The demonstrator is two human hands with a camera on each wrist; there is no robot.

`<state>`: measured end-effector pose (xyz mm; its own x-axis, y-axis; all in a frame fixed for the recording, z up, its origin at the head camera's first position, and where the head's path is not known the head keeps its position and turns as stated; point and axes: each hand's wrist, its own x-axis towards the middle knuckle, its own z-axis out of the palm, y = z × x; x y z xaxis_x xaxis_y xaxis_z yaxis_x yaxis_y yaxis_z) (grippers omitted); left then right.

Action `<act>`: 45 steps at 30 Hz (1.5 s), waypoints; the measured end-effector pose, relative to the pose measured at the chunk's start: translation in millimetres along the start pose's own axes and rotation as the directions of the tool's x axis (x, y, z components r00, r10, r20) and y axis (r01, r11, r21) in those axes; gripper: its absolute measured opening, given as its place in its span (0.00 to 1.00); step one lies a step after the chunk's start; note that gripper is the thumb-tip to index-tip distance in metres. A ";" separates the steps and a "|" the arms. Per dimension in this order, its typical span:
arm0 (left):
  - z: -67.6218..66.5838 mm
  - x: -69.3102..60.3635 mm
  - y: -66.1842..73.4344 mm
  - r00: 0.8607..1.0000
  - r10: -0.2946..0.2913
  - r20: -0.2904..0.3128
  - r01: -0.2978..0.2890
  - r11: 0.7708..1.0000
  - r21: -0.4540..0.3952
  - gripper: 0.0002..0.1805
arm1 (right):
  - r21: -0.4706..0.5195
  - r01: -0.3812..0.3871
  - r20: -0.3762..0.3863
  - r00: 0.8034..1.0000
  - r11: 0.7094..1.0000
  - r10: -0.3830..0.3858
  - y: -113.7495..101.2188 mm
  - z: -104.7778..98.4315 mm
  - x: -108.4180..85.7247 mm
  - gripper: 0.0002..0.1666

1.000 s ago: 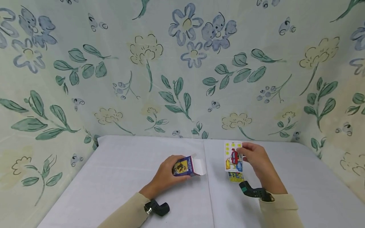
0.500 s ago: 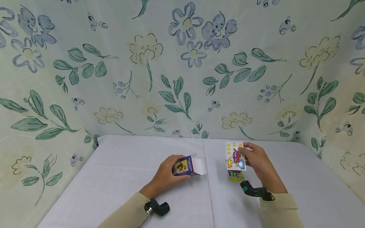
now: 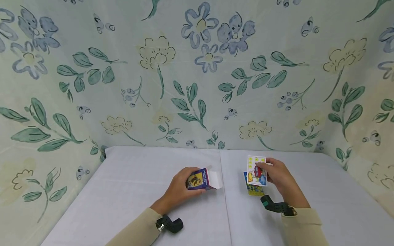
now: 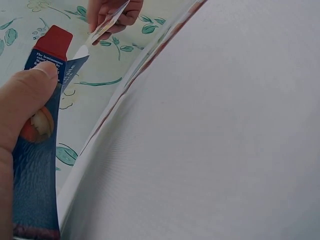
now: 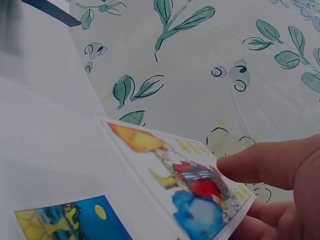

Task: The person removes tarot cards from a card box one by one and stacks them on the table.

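Note:
In the head view my left hand (image 3: 181,186) grips a blue card box (image 3: 197,180) with a yellow picture on its front. The box's white flap stands open toward the right. In the left wrist view the thumb presses on the blue side of the box, below a red tab (image 4: 55,42). My right hand (image 3: 278,174) pinches a tarot card (image 3: 257,171) by its right edge, thumb on top; it shows yellow discs and a figure in red. Below it, a second card (image 3: 254,190) in blue and yellow lies on the table, partly covered in the head view.
A white cloth covers the table (image 3: 129,191), with a crease running front to back near the middle. Behind it hangs a flower-printed curtain (image 3: 191,68). Each wrist wears a black camera mount (image 3: 172,224).
My right hand has moved slightly right and down with the pinched card, so more of the blue and yellow card shows. The left hand and box have stayed in place.

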<state>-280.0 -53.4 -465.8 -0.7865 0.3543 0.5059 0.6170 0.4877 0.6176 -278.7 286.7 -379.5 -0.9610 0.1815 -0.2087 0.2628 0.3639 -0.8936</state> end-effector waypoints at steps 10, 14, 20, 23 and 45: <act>-0.3 -0.3 0.3 1.000 -0.007 0.000 0.007 1.000 0.007 0.43 | -0.027 -0.049 0.032 0.998 0.998 0.050 10.2 0.1 8.0 0.40; -0.4 -0.2 0.3 1.000 -0.006 -0.001 0.006 1.000 0.008 0.42 | -0.039 -0.053 0.027 0.998 0.998 0.054 13.1 0.4 9.4 0.38; -0.1 -0.5 0.2 1.000 -0.005 -0.002 0.005 1.000 0.012 0.42 | -0.079 -0.027 0.049 0.998 0.997 0.031 17.1 2.5 10.2 0.34; 0.4 -0.5 -0.4 1.000 -0.003 -0.004 0.003 1.000 0.015 0.42 | -0.117 -0.027 0.061 0.998 0.993 0.034 17.9 3.5 9.5 0.35; 0.8 0.1 -1.0 1.000 -0.022 0.012 0.022 1.000 0.014 0.42 | -0.281 -0.052 -0.003 0.999 0.958 0.053 31.3 8.8 17.3 0.31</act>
<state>-280.7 -53.2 -466.8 -0.8003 0.3531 0.4846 0.5990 0.5070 0.6199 -287.8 293.3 -414.6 -0.9455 0.2035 -0.2544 0.3258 0.5958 -0.7341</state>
